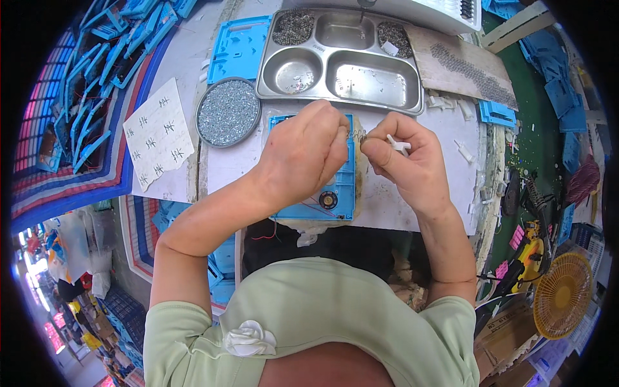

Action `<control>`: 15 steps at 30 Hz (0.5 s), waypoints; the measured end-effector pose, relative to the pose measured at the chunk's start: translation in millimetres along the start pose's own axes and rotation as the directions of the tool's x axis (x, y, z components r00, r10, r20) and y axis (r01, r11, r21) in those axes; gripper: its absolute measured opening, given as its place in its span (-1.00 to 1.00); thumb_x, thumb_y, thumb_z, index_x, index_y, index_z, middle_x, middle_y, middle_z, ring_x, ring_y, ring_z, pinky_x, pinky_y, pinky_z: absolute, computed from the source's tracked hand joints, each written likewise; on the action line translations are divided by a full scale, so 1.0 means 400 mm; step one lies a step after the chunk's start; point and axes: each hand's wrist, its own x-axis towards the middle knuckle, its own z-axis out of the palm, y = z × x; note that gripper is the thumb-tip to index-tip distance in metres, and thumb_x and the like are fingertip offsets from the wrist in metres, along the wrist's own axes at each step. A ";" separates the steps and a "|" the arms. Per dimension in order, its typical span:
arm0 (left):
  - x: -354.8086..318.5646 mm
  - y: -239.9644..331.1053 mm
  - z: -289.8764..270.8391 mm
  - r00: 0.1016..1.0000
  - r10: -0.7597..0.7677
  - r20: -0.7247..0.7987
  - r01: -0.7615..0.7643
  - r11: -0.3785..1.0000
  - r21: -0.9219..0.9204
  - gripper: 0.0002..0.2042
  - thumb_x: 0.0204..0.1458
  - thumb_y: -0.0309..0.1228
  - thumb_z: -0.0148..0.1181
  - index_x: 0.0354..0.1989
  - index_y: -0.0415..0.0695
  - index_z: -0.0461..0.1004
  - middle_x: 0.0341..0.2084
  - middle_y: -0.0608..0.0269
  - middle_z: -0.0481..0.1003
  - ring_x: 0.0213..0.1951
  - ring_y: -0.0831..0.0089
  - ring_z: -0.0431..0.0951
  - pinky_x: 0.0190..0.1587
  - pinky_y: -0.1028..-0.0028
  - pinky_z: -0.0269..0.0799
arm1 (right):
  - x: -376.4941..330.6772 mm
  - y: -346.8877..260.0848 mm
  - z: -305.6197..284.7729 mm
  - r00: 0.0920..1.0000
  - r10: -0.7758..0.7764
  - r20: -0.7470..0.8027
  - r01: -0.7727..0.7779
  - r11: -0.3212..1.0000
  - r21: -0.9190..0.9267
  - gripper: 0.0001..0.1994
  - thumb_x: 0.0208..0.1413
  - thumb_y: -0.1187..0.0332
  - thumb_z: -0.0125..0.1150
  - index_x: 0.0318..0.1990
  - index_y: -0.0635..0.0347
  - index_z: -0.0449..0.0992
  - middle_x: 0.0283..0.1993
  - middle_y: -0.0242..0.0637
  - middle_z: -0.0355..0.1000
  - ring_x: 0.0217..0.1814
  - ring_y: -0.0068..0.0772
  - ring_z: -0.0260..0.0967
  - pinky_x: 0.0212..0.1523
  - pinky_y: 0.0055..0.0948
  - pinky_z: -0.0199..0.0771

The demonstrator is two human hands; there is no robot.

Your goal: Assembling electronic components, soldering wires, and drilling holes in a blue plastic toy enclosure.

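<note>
Between my two hands a small metal coil spring (356, 135) spans the gap, with one end at each hand's fingertips. My left hand (304, 149) is closed in a pinch at the spring's left end, its fingertips mostly hidden behind the knuckles. Thumb and forefinger of my right hand (412, 161) pinch the other end. A white plastic piece (399, 146) is tucked in the right fingers. Below the left hand lies a blue plastic housing (303, 211) with a round black speaker (328, 200) and thin red wires, partly covered by that hand.
Beyond my hands sits a steel compartment tray (335, 105) with small metal parts. A round dish (227, 113) of tiny silvery pieces, a marked paper sheet (158, 135) and another blue housing (240, 48) are left of it. White plastic parts (463, 151) lie at right. Blue housings (97, 71) pile at far left.
</note>
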 end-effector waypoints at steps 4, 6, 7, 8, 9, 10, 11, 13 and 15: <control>0.009 0.003 -0.003 0.997 -0.063 0.039 0.064 0.997 -0.035 -0.94 0.12 -0.56 0.12 -0.31 -0.26 0.38 -0.48 0.02 0.38 -0.41 -0.01 0.45 -0.38 0.18 0.38 | 0.002 0.010 0.005 0.996 -0.066 -0.056 0.063 0.997 -0.053 -0.87 0.12 0.47 0.37 -0.29 0.31 0.53 -0.37 -0.38 0.51 -0.33 -0.67 0.41 -0.34 -0.60 0.41; 0.010 -0.002 0.004 0.988 -0.141 0.065 0.147 0.984 -0.101 -0.92 0.17 -0.50 0.08 -0.31 -0.26 0.37 -0.48 0.00 0.38 -0.41 -0.04 0.44 -0.36 0.17 0.37 | 0.000 0.024 0.015 0.948 -0.302 -0.101 0.245 0.893 -0.378 -0.86 0.08 0.49 0.39 -0.29 0.31 0.52 -0.40 -0.34 0.51 -0.38 -0.62 0.43 -0.38 -0.58 0.41; 0.011 -0.003 0.004 0.976 -0.189 0.111 0.205 0.968 -0.146 -0.89 0.20 -0.47 0.04 -0.31 -0.26 0.36 -0.49 -0.01 0.38 -0.42 -0.04 0.43 -0.34 0.16 0.37 | 0.003 0.032 0.013 0.895 -0.441 -0.061 0.358 0.794 -0.492 -0.85 0.05 0.51 0.41 -0.29 0.30 0.53 -0.41 -0.31 0.51 -0.41 -0.55 0.44 -0.41 -0.55 0.41; 0.012 -0.001 0.001 0.958 -0.239 0.159 0.267 0.946 -0.186 -0.86 0.23 -0.43 0.01 -0.31 -0.27 0.36 -0.51 -0.02 0.37 -0.42 -0.04 0.42 -0.33 0.16 0.36 | 0.008 0.041 0.009 0.826 -0.563 -0.001 0.454 0.668 -0.590 -0.84 0.02 0.52 0.42 -0.29 0.28 0.53 -0.42 -0.28 0.50 -0.44 -0.48 0.45 -0.44 -0.51 0.41; 0.013 0.001 -0.002 0.936 -0.284 0.209 0.328 0.918 -0.223 -0.82 0.25 -0.40 -0.02 -0.32 -0.27 0.35 -0.52 -0.04 0.36 -0.42 -0.04 0.41 -0.31 0.15 0.35 | 0.012 0.047 0.005 0.742 -0.666 0.073 0.531 0.518 -0.671 -0.82 -0.02 0.53 0.43 -0.29 0.27 0.53 -0.44 -0.26 0.50 -0.47 -0.41 0.46 -0.47 -0.48 0.41; 0.016 -0.001 -0.006 0.895 -0.345 0.283 0.423 0.857 -0.294 -0.79 0.28 -0.36 -0.06 -0.35 -0.24 0.34 -0.56 0.09 0.33 -0.50 0.17 0.34 -0.42 0.29 0.27 | 0.015 0.046 0.001 0.714 -0.692 0.110 0.548 0.454 -0.702 -0.81 -0.04 0.54 0.44 -0.29 0.26 0.53 -0.45 -0.25 0.49 -0.49 -0.35 0.45 -0.49 -0.45 0.41; 0.022 -0.003 -0.015 0.845 -0.397 0.358 0.515 0.782 -0.351 -0.75 0.32 -0.32 -0.10 -0.38 -0.20 0.33 -0.59 0.22 0.30 -0.58 0.37 0.26 -0.52 0.42 0.20 | 0.018 0.041 -0.004 0.683 -0.715 0.152 0.567 0.387 -0.727 -0.80 -0.07 0.55 0.44 -0.29 0.25 0.53 -0.45 -0.24 0.47 -0.50 -0.29 0.44 -0.51 -0.42 0.40; 0.035 0.005 -0.034 0.697 -0.485 0.528 0.712 0.551 -0.435 -0.70 0.35 -0.26 -0.14 -0.43 -0.15 0.30 -0.63 0.39 0.23 -0.67 0.62 0.14 -0.64 0.58 0.06 | 0.020 0.039 -0.013 0.649 -0.731 0.213 0.594 0.312 -0.741 -0.79 -0.11 0.56 0.44 -0.29 0.23 0.54 -0.46 -0.25 0.46 -0.52 -0.23 0.43 -0.53 -0.37 0.40; 0.049 0.017 -0.050 0.495 -0.502 0.709 0.866 0.223 -0.447 -0.68 0.35 -0.22 -0.13 -0.45 -0.10 0.28 -0.64 0.48 0.17 -0.68 0.72 0.05 -0.68 0.65 -0.06 | 0.019 0.038 -0.024 0.641 -0.725 0.251 0.618 0.295 -0.729 -0.77 -0.14 0.57 0.43 -0.29 0.21 0.54 -0.46 -0.27 0.46 -0.52 -0.23 0.42 -0.53 -0.34 0.40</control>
